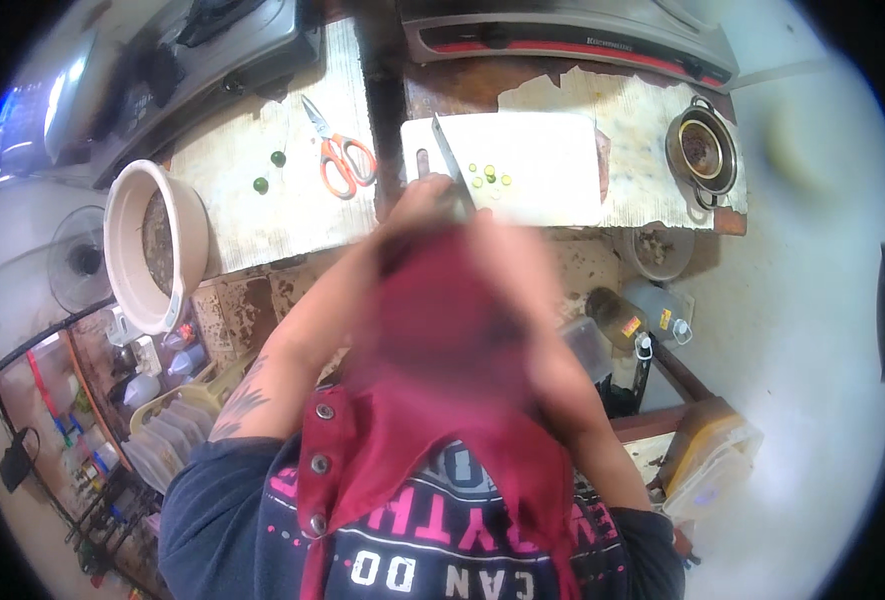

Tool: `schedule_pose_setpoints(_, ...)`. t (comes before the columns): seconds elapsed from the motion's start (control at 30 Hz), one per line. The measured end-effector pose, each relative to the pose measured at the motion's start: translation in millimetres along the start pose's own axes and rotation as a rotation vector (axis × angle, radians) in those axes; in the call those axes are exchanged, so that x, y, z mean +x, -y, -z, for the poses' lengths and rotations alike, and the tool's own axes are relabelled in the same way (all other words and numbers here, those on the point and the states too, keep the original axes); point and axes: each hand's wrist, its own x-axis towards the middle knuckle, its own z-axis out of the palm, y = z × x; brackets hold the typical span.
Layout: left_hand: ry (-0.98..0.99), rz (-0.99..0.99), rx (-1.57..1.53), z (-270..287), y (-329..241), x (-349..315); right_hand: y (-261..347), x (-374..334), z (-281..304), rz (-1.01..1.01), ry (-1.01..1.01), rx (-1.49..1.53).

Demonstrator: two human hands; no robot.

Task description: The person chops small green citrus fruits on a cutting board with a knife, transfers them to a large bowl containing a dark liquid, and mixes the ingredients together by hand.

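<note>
A knife (446, 145) points away from me over the left part of a white cutting board (552, 150). Its blade runs back to my right hand (484, 222), which is closed at the handle end; the handle itself is hidden. Several small pale green slices with darker rims (490, 179) lie on the board, right of the blade. My left hand (420, 200) is at the board's near left corner, fingers curled beside the blade. Something dark green shows between the hands, too covered to identify. A blurred dark red cloth (432, 300) hides both wrists in part.
Orange-handled scissors (346, 165) and two small green pieces (278, 158) lie on the left counter covering (232, 140). A pale tub (187, 200) stands at the far left, a small metal pot (674, 150) at right. Behind the board is a stove (562, 50). Jugs (652, 300) stand below.
</note>
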Motion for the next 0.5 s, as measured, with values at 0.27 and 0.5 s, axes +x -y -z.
schedule_pose_setpoints(0.27,-0.119,0.528,-1.392,34.5,9.4,-10.9,-34.3,35.3,-68.2,-0.108,-0.215,0.256)
schedule_pose_setpoints(0.5,-0.735,0.512,-1.039,170.7,57.4,-29.1,-29.7,38.4,-71.3,-0.062,-0.192,0.025)
